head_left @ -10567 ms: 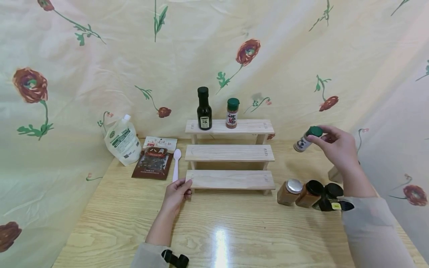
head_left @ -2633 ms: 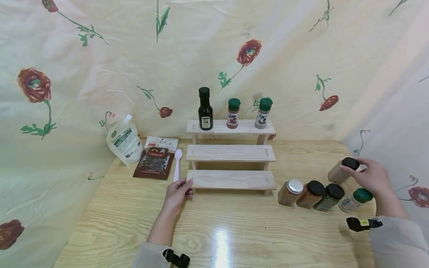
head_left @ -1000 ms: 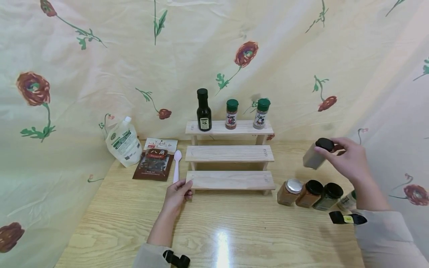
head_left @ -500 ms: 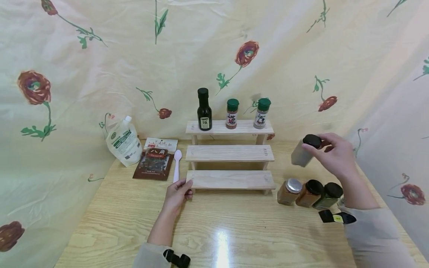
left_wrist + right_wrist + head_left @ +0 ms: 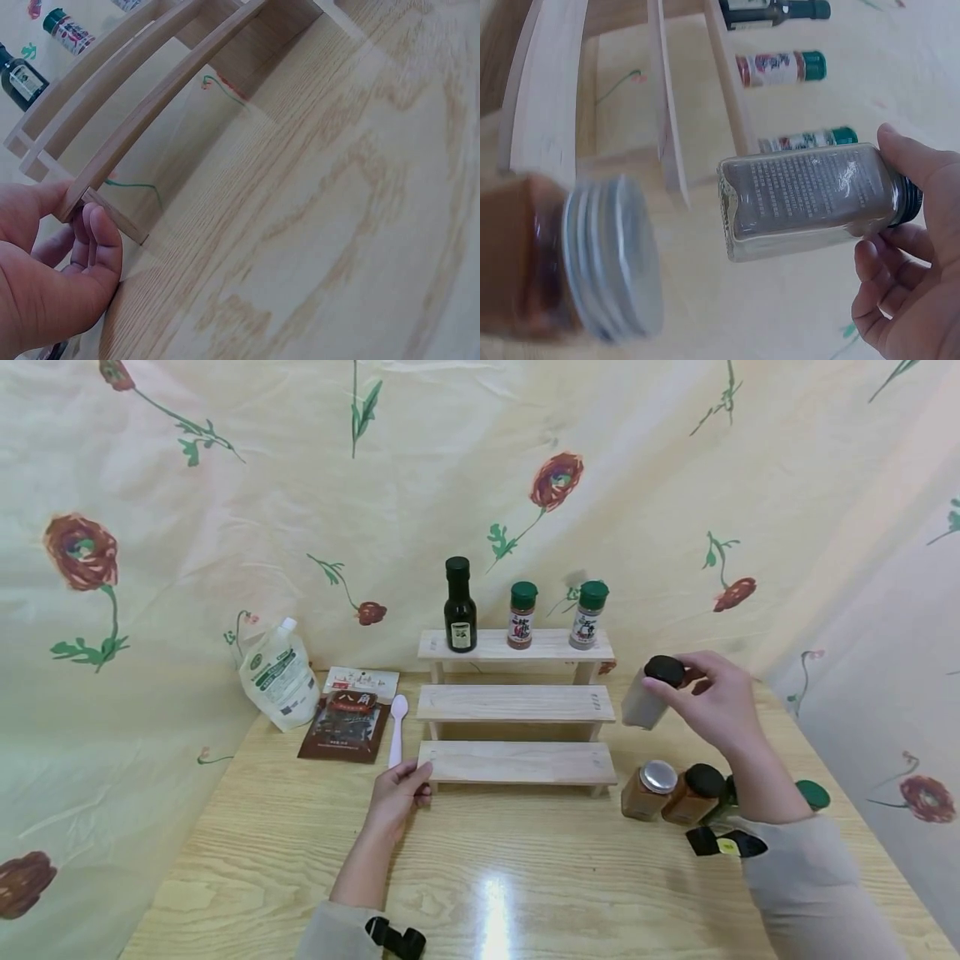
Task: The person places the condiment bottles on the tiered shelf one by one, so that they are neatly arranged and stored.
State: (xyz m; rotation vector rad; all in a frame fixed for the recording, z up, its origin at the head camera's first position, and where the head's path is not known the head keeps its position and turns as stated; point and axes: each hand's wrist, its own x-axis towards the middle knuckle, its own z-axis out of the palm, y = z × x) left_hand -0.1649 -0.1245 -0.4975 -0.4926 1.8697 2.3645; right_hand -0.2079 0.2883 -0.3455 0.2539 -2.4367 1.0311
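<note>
Farthest to the left, well beyond the left hand [image 5: 393, 797], a white spouted pouch [image 5: 281, 681] is leaning back near the floral cloth [image 5: 187, 527]. Closer to those fingers, a brown packet [image 5: 345, 722] is lying beyond and to their left, and a pale plastic spoon [image 5: 397, 727] is resting just beyond them, its handle pointing their way. The left fingers themselves are pinching the left end of the wooden rack [image 5: 517, 762] at its lowest step, the thumb lying on top and the fingers curling underneath.

Beyond and to the right of that grip, on the top step, a dark bottle [image 5: 460, 614], a red-filled shaker [image 5: 521, 620] and a greyish shaker [image 5: 587, 620] are standing upright in a row, apart from one another.

Further right, the grey-filled jar [image 5: 641, 706] is hanging tilted below the right hand [image 5: 716, 702], whose thumb and fingers are grasping it at its black-capped end; its body is sitting just beside the middle step, apart from the wood. Nearer the person than those fingers, a silver-lidded jar [image 5: 647, 792] and a black-lidded jar [image 5: 690, 797] are standing side by side. Past the right wrist, a green cap [image 5: 812, 793] is showing, the rest hidden.
</note>
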